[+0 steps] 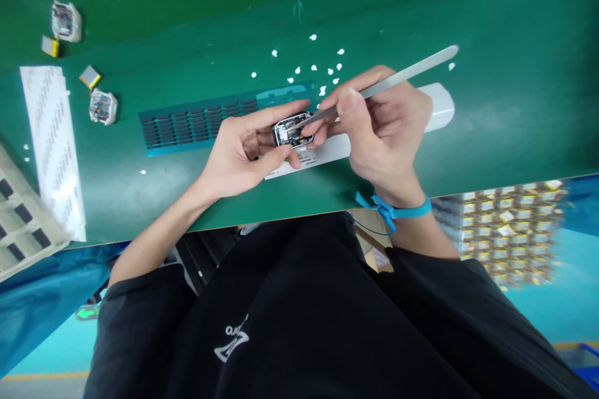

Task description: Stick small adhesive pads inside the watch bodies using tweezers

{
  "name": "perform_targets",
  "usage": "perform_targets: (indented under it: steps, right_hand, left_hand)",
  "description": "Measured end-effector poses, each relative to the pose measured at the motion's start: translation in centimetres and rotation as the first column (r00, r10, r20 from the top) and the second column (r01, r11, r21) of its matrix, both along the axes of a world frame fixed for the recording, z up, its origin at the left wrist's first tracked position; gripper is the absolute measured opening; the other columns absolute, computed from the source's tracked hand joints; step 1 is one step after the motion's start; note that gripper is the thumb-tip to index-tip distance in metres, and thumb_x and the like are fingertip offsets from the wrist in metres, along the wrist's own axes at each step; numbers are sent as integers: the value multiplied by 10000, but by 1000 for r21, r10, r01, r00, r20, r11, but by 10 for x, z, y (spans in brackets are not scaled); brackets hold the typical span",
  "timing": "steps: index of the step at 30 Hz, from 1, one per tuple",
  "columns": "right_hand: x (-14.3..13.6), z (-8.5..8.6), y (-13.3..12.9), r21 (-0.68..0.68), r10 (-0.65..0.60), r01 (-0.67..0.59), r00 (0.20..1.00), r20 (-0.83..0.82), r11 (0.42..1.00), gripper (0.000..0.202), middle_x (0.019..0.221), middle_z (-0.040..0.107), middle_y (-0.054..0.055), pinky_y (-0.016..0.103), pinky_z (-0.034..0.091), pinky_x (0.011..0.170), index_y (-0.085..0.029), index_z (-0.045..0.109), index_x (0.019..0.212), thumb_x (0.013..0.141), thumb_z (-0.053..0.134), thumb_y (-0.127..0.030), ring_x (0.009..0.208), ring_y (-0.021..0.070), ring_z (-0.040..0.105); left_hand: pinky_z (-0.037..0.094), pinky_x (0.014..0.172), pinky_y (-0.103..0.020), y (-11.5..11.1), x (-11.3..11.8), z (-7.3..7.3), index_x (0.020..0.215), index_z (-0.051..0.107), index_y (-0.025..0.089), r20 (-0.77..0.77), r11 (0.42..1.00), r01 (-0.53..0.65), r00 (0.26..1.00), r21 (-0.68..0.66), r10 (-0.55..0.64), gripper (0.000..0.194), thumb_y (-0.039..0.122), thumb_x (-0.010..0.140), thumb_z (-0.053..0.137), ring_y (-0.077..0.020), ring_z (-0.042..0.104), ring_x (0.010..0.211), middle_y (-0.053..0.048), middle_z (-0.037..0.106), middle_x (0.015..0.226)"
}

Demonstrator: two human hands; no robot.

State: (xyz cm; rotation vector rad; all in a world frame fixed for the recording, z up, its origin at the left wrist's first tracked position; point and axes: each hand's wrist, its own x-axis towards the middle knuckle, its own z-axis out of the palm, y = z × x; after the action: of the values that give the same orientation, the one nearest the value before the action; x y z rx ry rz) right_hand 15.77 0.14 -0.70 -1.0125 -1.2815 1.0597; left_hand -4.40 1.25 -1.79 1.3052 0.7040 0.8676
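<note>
My left hand (236, 153) is closed round the edges of a small open device housing (286, 135), whose inner electronics face up. My right hand (390, 121) pinches metal tweezers (412, 70) between thumb and fingers. Their tip points down into the housing; whether they grip anything there is too small to tell. Fingertips of my right hand are close by the housing's right edge. Beneath both hands lies a white printed strip (322, 159), partly hidden.
A blue sheet with dark strips (187, 123) lies left of my hands. Small white stickers (314, 67) are scattered beyond them. Two open housings (103, 106) with yellow-edged batteries (90, 76), a white sheet (53, 149) and a pale tray (23, 218) are at left. Stacked parts (508, 230) stand lower right.
</note>
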Motion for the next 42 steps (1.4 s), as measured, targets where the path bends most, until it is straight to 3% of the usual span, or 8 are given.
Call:
perform_targets:
  steps: [7,16,21,26,29,33,37,42]
  right_hand:
    - [1,0,1,88,27,-28,1000,13,996,208,738,798,-21,261,591,484,-271,736,911,1063,731,-413,539,146,730]
    - [-2,-5,-4,160,15,-27,997,73,987,154,780,804,-19,243,626,508,-263,737,972,1095,685,-341,577,141,751]
    - [4,5,2,360,-153,108,983,98,927,166,841,793,-23,245,616,534,-265,754,1004,1113,644,-324,646,132,778]
    - [17,8,26,293,82,-305,806,586,906,232,1026,858,-1,363,636,781,-250,788,923,1099,663,-334,862,197,804]
    - [17,-4,36,187,145,-402,663,734,896,353,1142,857,31,447,605,920,-240,795,925,1139,566,-402,950,244,785]
    - [18,-14,41,169,148,-397,652,744,902,362,1166,851,56,448,585,955,-236,812,1027,1149,528,-424,1024,265,769]
    - [19,-15,42,193,147,-435,633,760,879,312,1174,845,60,423,582,979,-223,808,1117,1148,533,-369,1092,263,764]
    - [18,-25,33,240,29,-443,519,854,864,301,987,800,30,333,521,736,-246,776,1195,1141,483,-292,902,200,713]
  left_hand:
    - [725,690,-402,-2,2,9,1200,841,273,2,996,-64,998,-61,64,408,387,825,958,-240,831,707,-20,830,1011]
    - [640,575,-334,-7,3,8,1211,837,263,-50,996,-91,995,-11,91,291,403,956,828,-176,758,589,-16,815,914]
    - [523,503,-283,9,-14,13,1202,823,264,-212,973,-153,959,173,189,255,425,1010,778,-131,660,546,1,759,778]
    - [399,422,-255,40,-40,15,1097,789,268,-120,855,-296,918,427,378,229,461,982,835,-63,552,487,15,801,834]
    - [371,421,-254,43,-47,22,990,779,234,-240,885,-219,911,411,336,159,384,976,830,-63,533,480,1,812,826]
    - [321,443,-260,35,-44,29,943,728,211,-446,903,-37,860,428,246,59,266,959,742,-80,463,464,27,726,681]
    - [404,546,-266,34,-39,22,1031,738,206,-611,812,239,772,533,175,117,212,968,639,-99,522,517,14,777,797]
    - [421,606,-289,38,-36,7,1030,714,226,-639,741,328,749,586,174,149,227,970,578,-148,612,596,8,747,796]
